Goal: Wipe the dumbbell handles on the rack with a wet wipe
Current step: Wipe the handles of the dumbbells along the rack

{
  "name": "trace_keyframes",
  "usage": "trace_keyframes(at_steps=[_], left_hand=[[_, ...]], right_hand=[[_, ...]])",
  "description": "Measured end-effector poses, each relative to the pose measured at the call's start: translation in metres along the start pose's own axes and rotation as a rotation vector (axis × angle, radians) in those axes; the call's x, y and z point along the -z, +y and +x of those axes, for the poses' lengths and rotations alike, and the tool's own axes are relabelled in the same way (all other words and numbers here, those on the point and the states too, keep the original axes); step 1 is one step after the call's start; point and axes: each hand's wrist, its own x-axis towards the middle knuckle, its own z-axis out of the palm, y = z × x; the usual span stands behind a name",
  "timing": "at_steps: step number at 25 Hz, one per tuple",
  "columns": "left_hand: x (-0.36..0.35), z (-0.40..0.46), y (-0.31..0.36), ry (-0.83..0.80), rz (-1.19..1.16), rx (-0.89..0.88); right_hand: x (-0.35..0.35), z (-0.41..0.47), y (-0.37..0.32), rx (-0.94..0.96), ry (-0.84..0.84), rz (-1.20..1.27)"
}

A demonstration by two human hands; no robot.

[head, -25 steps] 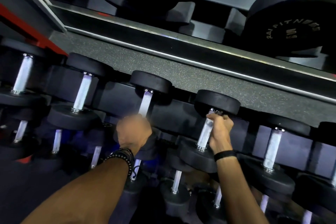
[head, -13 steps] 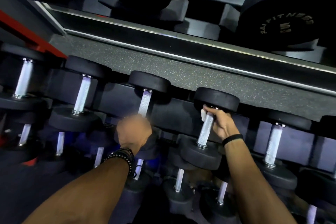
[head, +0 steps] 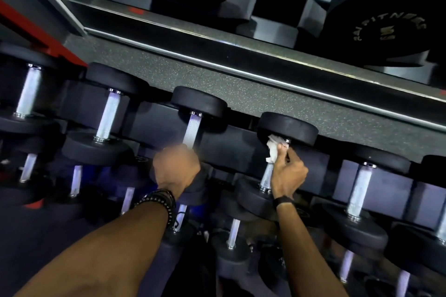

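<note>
A crumpled white wet wipe [head: 275, 149] sits at the top of a knurled silver dumbbell handle [head: 266, 176] right of centre, pinched by the right hand [head: 288, 172]. The left hand [head: 177, 169], blurred, is fisted round the neighbouring handle [head: 191, 131]. Large weight plates [head: 391, 19] fill the upper right.

- The right hand [head: 288, 172] has slid up the dumbbell handle [head: 266, 177] from its upper middle to the far end.
- The wet wipe [head: 274, 150], hidden before, now shows bunched against the far head [head: 288, 128].
</note>
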Motion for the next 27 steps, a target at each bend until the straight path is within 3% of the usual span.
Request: trace_keyframes(at_steps=[3,5,7,9,12,18,23,27], left_hand=[[-0.001,0.000,-0.003,0.002,-0.002,-0.042],[-0.004,0.002,-0.005,-0.003,-0.012,-0.070],[-0.005,0.004,-0.008,-0.020,0.012,-0.147],[-0.005,-0.006,-0.012,-0.031,0.033,-0.292],[-0.012,-0.035,-0.003,-0.010,-0.038,-0.463],[-0.016,-0.101,0.090,-0.020,-0.285,-0.645],[-0.021,-0.102,0.140,-0.087,-0.228,-0.577],[-0.044,-0.102,0.170,-0.214,-0.185,-0.244]], right_hand=[[-0.002,0.013,0.024,-0.093,-0.222,0.400],[0.012,0.014,0.049,-0.105,-0.476,0.319],[0.038,-0.003,0.067,-0.065,-0.620,0.103],[0.074,-0.021,0.070,-0.067,-0.472,0.082],[0.118,-0.035,0.057,-0.187,-0.175,0.290],[0.191,-0.022,0.067,-0.346,-0.076,0.543],[0.226,0.012,0.091,-0.430,-0.128,0.584],[0.235,0.060,0.118,-0.257,-0.247,0.469]])
